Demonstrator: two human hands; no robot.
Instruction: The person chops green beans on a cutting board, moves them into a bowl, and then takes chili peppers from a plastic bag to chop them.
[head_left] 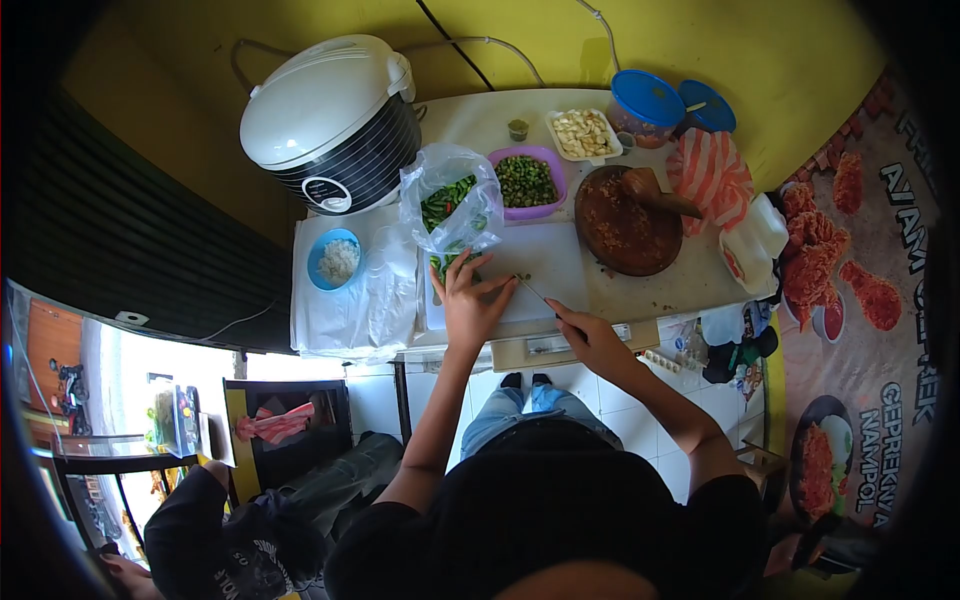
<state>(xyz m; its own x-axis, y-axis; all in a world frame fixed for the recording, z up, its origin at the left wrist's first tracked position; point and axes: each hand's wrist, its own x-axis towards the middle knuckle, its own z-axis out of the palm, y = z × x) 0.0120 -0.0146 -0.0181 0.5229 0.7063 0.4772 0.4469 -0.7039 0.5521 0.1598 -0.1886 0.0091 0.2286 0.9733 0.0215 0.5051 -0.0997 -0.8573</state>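
Note:
My left hand (pixel 470 300) rests on the white cutting board (pixel 545 260), fingers pressing down on a green chili near the open plastic bag of green chilies (pixel 452 205). My right hand (pixel 592 338) grips a knife (pixel 535 292) whose blade points up-left toward the left fingertips. A purple bowl of cut green chilies (pixel 527 182) stands just behind the board.
A white rice cooker (pixel 330 120) sits at the back left, a blue bowl of rice (pixel 335 258) near it. A stone mortar with red paste and pestle (pixel 625 225) stands right of the board. A tray of garlic (pixel 583 133), blue-lidded containers (pixel 647 100) and a striped bag (pixel 712 170) lie behind. Another person (pixel 220 540) is at lower left.

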